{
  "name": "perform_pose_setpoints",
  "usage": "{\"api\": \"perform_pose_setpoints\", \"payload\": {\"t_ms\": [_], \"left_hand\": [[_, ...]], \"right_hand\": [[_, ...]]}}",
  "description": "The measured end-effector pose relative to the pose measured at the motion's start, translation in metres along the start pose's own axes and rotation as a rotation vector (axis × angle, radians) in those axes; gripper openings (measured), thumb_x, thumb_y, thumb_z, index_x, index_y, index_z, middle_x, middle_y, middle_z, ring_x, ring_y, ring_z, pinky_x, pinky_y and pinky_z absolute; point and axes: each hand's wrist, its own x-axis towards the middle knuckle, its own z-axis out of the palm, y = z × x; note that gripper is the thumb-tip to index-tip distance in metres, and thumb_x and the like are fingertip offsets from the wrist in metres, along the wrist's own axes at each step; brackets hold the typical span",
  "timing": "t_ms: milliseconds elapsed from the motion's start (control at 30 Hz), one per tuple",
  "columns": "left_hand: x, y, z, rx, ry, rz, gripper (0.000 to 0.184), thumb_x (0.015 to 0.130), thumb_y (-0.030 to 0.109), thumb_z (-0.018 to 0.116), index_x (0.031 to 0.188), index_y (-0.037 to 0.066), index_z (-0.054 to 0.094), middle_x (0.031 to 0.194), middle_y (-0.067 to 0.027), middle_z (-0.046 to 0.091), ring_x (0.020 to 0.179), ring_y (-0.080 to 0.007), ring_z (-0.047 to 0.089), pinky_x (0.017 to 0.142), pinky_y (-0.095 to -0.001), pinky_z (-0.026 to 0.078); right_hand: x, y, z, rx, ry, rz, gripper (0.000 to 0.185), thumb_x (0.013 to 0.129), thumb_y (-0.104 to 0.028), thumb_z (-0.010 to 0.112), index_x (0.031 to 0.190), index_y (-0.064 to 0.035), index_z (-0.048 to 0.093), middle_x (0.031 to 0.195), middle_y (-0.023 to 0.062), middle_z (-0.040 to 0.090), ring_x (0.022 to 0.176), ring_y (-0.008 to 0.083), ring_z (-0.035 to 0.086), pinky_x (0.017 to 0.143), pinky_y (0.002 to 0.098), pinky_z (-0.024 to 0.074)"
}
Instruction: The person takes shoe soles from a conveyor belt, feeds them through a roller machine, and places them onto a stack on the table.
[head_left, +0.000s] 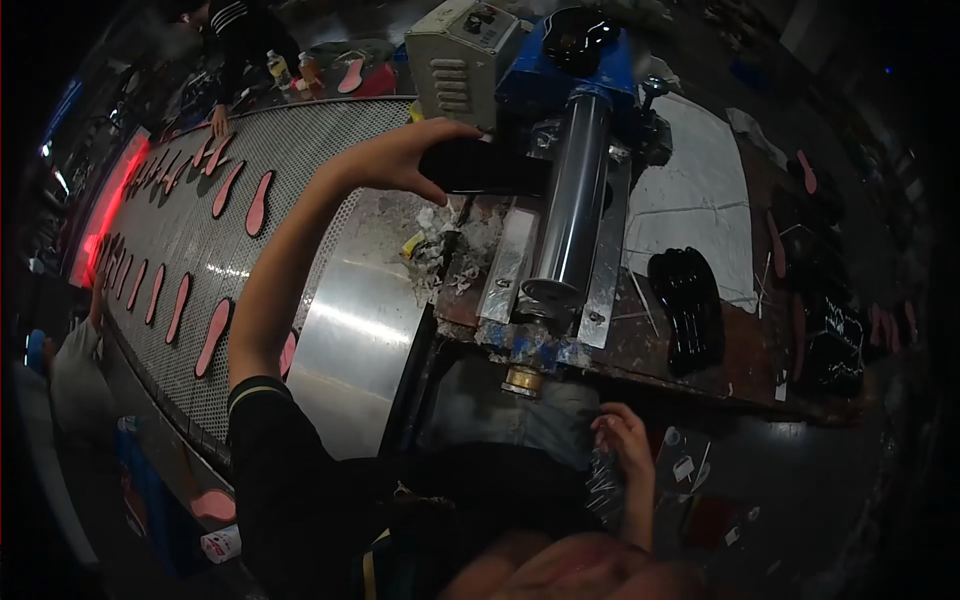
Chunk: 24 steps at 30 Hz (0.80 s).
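Observation:
My left hand (410,158) reaches over the metal plate, its thumb and fingers around the edge of a dark, flat piece (485,168). The far end of that piece meets the side of a shiny metal roller (575,200). Low and to the right, beside my body, my right hand (625,437) hangs with fingers loosely bent and apart, and nothing shows in it. Right of the roller lies a stack of glossy black sole-shaped pieces (685,310). More glossy black pieces (578,40) rest on the blue machine housing (520,85).
A mesh conveyor (255,300) at the left carries rows of pink soles (214,338). A co-worker's hand (219,121) reaches over its far side; another person (80,375) is at the left. A grey box (455,75) stands behind my left hand. A white sheet (690,200) covers part of the bench.

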Motion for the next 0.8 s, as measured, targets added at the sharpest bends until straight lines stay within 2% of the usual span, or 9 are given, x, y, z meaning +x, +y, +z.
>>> {"api": "perform_pose_setpoints", "payload": {"t_ms": [133, 233, 300, 367, 433, 500, 600, 733, 800], "left_hand": [[-0.028, -0.030, -0.001, 0.070, 0.041, 0.037, 0.094, 0.067, 0.020, 0.086, 0.146, 0.013, 0.036, 0.139, -0.0141, 0.047, 0.131, -0.0309, 0.044, 0.111, -0.0438, 0.038], [-0.071, -0.060, 0.041, -0.112, 0.131, -0.028, 0.088, 0.071, 0.019, 0.084, 0.146, 0.014, 0.038, 0.138, -0.0128, 0.046, 0.128, -0.0293, 0.044, 0.109, -0.0423, 0.039], [-0.122, -0.059, 0.089, -0.714, 0.092, -0.369, 0.073, 0.083, 0.028, 0.077, 0.145, 0.015, 0.041, 0.128, -0.0092, 0.054, 0.115, -0.0200, 0.053, 0.095, -0.0334, 0.045], [-0.172, -0.054, 0.155, -0.923, 0.435, -0.504, 0.057, 0.096, 0.038, 0.060, 0.143, 0.010, 0.043, 0.123, -0.0060, 0.059, 0.105, -0.0147, 0.060, 0.086, -0.0309, 0.050], [-0.213, -0.053, 0.208, -1.562, 0.675, -0.664, 0.056, 0.102, 0.047, 0.042, 0.138, 0.004, 0.047, 0.129, -0.0088, 0.058, 0.116, -0.0215, 0.057, 0.097, -0.0374, 0.048], [-0.226, -0.021, 0.214, -1.777, 1.057, -0.696, 0.058, 0.102, 0.051, 0.038, 0.135, 0.004, 0.048, 0.128, -0.0102, 0.059, 0.115, -0.0238, 0.059, 0.101, -0.0408, 0.046], [-0.238, -0.042, 0.224, -1.738, 1.373, -0.615, 0.062, 0.101, 0.052, 0.041, 0.132, 0.000, 0.050, 0.131, -0.0139, 0.058, 0.118, -0.0263, 0.058, 0.103, -0.0416, 0.045], [-0.237, -0.102, 0.194, -1.658, 1.458, -0.747, 0.066, 0.098, 0.057, 0.043, 0.133, 0.001, 0.049, 0.131, -0.0146, 0.057, 0.118, -0.0284, 0.057, 0.102, -0.0444, 0.047], [-0.225, -0.131, 0.161, -1.618, 1.440, -0.578, 0.069, 0.097, 0.058, 0.044, 0.135, 0.001, 0.046, 0.134, -0.0143, 0.055, 0.120, -0.0292, 0.055, 0.105, -0.0449, 0.044]], "right_hand": [[0.006, 0.087, 0.002, 0.238, -0.002, 0.183, 0.015, 0.096, -0.016, 0.058, 0.092, -0.0021, 0.060, 0.053, 0.0020, 0.047, 0.044, 0.0118, 0.046, 0.042, 0.0247, 0.0365], [0.017, 0.113, 0.015, 0.044, 0.010, 0.260, 0.013, 0.095, -0.014, 0.059, 0.087, -0.0045, 0.058, 0.051, 0.0006, 0.041, 0.040, 0.0115, 0.040, 0.038, 0.0267, 0.0342], [0.027, 0.118, 0.002, 0.064, 0.005, 0.272, 0.010, 0.095, -0.013, 0.060, 0.088, -0.0060, 0.058, 0.052, 0.0007, 0.042, 0.038, 0.0122, 0.039, 0.036, 0.0278, 0.0328], [0.027, 0.119, -0.007, 0.059, -0.037, 0.275, 0.015, 0.096, -0.016, 0.060, 0.085, -0.0050, 0.058, 0.051, 0.0019, 0.044, 0.037, 0.0128, 0.040, 0.035, 0.0273, 0.0330], [0.031, 0.118, -0.011, 0.073, -0.057, 0.267, 0.020, 0.097, -0.018, 0.059, 0.082, -0.0040, 0.058, 0.050, 0.0031, 0.046, 0.036, 0.0134, 0.041, 0.035, 0.0269, 0.0331], [0.031, 0.118, -0.012, 0.008, -0.055, 0.293, 0.022, 0.097, -0.019, 0.059, 0.081, -0.0038, 0.058, 0.050, 0.0035, 0.046, 0.036, 0.0135, 0.042, 0.035, 0.0269, 0.0330], [0.030, 0.117, -0.012, -0.088, -0.045, 0.316, 0.024, 0.097, -0.020, 0.059, 0.079, -0.0036, 0.058, 0.049, 0.0040, 0.047, 0.035, 0.0138, 0.042, 0.034, 0.0271, 0.0328], [0.039, 0.114, -0.008, -0.201, -0.027, 0.309, 0.028, 0.097, -0.022, 0.058, 0.077, -0.0032, 0.058, 0.049, 0.0048, 0.047, 0.034, 0.0141, 0.042, 0.033, 0.0272, 0.0325], [0.046, 0.114, -0.003, -0.251, -0.015, 0.302, 0.029, 0.097, -0.023, 0.058, 0.076, -0.0030, 0.058, 0.049, 0.0051, 0.048, 0.034, 0.0142, 0.042, 0.033, 0.0273, 0.0324]]}}
